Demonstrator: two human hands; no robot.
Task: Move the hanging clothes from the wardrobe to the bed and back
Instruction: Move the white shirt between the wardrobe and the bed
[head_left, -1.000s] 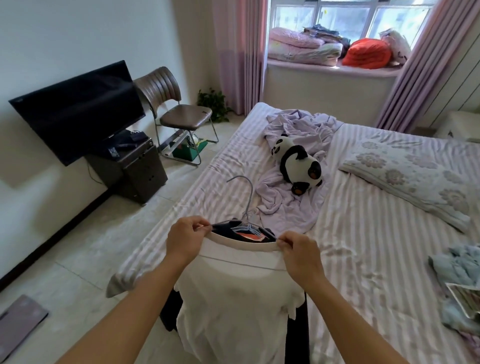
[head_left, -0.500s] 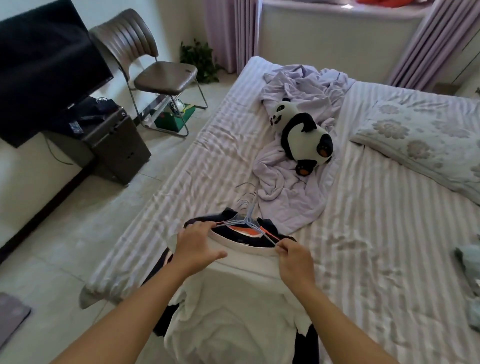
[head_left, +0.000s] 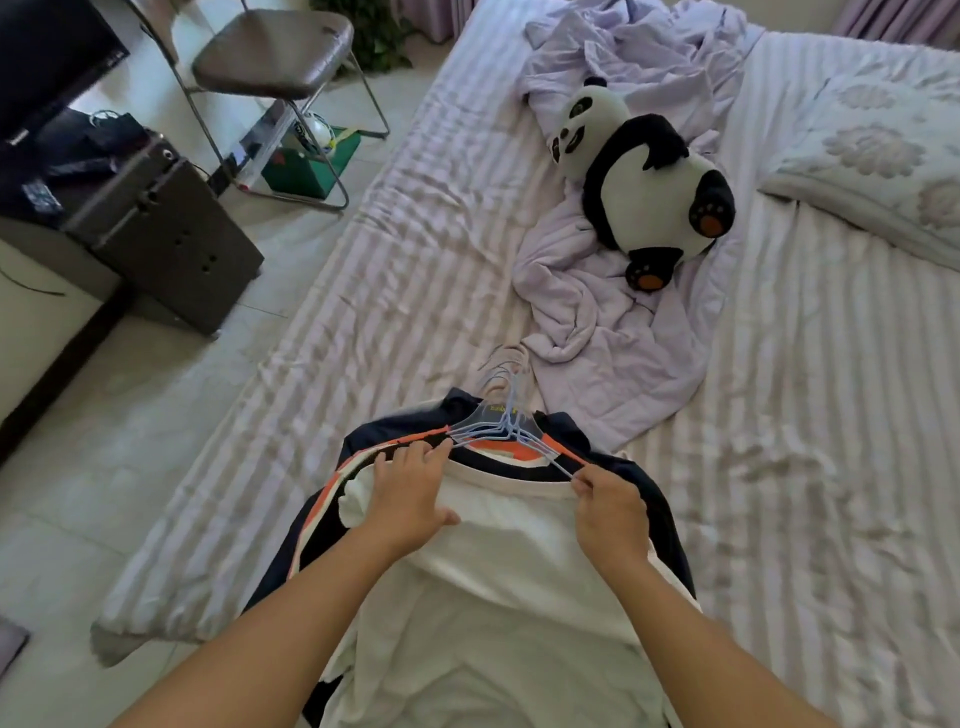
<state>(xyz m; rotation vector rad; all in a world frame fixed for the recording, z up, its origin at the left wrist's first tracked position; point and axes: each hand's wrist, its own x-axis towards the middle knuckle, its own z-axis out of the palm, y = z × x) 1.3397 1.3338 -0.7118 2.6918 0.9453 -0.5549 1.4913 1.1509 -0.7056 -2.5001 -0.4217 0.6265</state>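
A bundle of clothes on pale blue hangers lies on the near edge of the striped bed. A white shirt is on top, with a dark garment with orange trim under it. My left hand grips the left shoulder of the bundle at the collar. My right hand pinches the hanger arm and collar on the right. The hanger hooks point away from me and rest on the sheet.
A panda plush lies on a crumpled lilac sheet just beyond the hooks. A floral pillow is at the far right. Left of the bed stand a folding chair, a dark cabinet and a TV.
Both hands have lowered the bundle of hangers forward onto the bed. The hooks, upright a second ago, now lie flat on the sheet. My view has tipped downward.
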